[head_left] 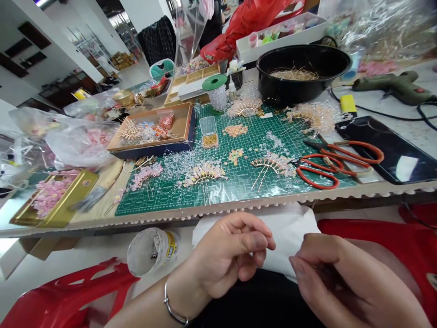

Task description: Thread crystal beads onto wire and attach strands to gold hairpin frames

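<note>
My left hand [232,255] is over my lap, its thumb and forefinger pressed together and the other fingers curled. Facing it, my right hand [344,278] pinches thumb against forefinger. Whatever lies between the fingertips of either hand is too fine to make out. A white cloth or tissue [287,230] lies behind and below the hands. Beyond the table edge, on a green cutting mat [235,191], lie beaded hair combs: a yellowish one [205,173], a pale pink one [276,164] and a pink one [146,175]. Loose clear beads [174,161] are scattered between them.
Red-handled pliers and scissors [327,159] lie beside a black phone [389,148]. Behind are a black basin [300,91], a glue gun [392,86] and a bead spool [216,93]. An open box [153,148] and a gold tin [82,182] stand left; a white bucket [143,255] below.
</note>
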Action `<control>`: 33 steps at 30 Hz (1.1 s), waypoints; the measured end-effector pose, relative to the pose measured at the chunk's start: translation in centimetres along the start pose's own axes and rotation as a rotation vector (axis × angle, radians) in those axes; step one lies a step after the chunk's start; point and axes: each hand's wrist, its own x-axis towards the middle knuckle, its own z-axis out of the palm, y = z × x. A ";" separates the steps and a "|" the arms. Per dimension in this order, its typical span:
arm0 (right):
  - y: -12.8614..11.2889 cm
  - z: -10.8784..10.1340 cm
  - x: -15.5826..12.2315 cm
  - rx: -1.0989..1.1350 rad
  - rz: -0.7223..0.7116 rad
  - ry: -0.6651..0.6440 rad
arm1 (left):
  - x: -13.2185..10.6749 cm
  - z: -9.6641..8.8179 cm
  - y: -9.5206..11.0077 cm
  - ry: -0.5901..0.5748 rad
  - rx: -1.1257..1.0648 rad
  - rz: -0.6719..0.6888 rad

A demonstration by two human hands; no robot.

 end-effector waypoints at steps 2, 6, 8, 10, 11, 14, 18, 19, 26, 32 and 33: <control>-0.1 0.0 0.1 -0.007 -0.040 -0.026 | -0.2 -0.3 -0.1 -0.010 -0.005 0.005; -0.5 -0.2 0.1 -0.040 -0.044 -0.047 | -0.6 -0.6 -0.4 -0.017 -0.009 0.029; -0.5 -0.2 -0.1 -0.037 -0.046 -0.051 | -0.7 -0.6 -0.4 -0.014 0.000 0.046; -0.5 -0.2 -0.2 -0.031 -0.041 -0.050 | -0.9 -0.5 -0.5 -0.009 0.013 0.051; -0.5 -0.2 -0.2 -0.027 -0.039 -0.050 | -0.9 -0.5 -0.5 -0.007 0.020 0.051; -0.5 -0.1 -0.2 -0.006 -0.023 -0.055 | -1.0 -0.4 -0.5 -0.003 0.036 0.041; -0.6 0.0 0.0 0.011 0.027 -0.067 | -0.9 -0.5 -0.5 -0.002 0.038 0.035; -0.7 0.0 0.0 0.009 0.035 -0.068 | -0.9 -0.5 -0.6 -0.001 0.037 0.038; -0.2 -0.1 -0.2 -0.031 -0.004 -0.061 | -0.8 -0.4 -0.6 -0.003 0.056 0.052; -0.3 -0.3 0.1 -0.145 -0.092 -0.049 | -0.9 -0.1 -0.5 0.043 0.105 0.117; -0.4 -0.3 0.4 -0.157 -0.108 -0.041 | -0.9 -0.1 -0.5 0.042 0.111 0.126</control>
